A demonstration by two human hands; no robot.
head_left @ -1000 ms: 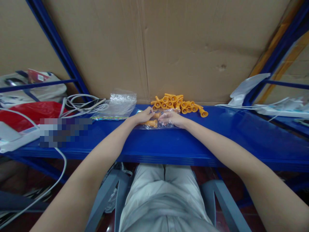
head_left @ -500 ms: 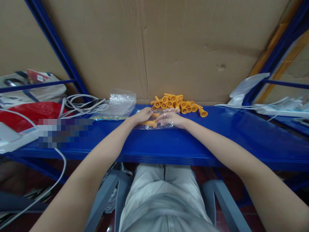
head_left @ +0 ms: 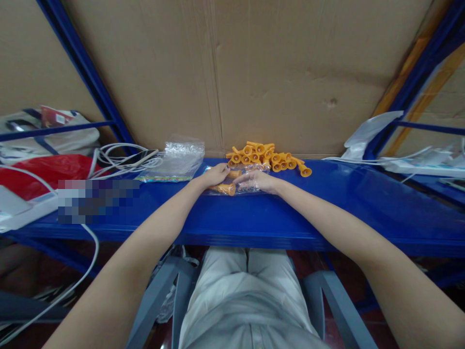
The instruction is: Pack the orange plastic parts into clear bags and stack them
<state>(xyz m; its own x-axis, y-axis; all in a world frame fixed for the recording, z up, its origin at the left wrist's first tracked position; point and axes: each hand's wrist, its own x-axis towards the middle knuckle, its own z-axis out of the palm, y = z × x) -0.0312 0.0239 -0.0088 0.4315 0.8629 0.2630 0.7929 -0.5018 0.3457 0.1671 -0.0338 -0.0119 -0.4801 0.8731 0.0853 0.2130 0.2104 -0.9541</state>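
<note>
A clear plastic bag [head_left: 250, 187] lies on the blue table [head_left: 254, 218], with orange horn-shaped pieces [head_left: 225, 189] in its left part. My left hand [head_left: 217, 175] is closed on the bag's left side, beside these pieces. On the bag's right part rests my right hand [head_left: 256, 180], its fingers apart and pointing left toward the orange pieces. Just behind my hands, a pile of orange horn-shaped pieces [head_left: 274, 157] lies with most of the wide ends facing me.
Flat clear bags [head_left: 181, 162] lie left of my hands, near coiled white cables [head_left: 125, 157] and a red bag [head_left: 54, 169]. A cardboard wall [head_left: 254, 72] rises behind the table. White plastic [head_left: 366, 135] and a power strip [head_left: 417, 166] are at right.
The front orange piece in the bag has tilted slightly, its wide end now lower and turned more toward me. My hands have barely moved.
</note>
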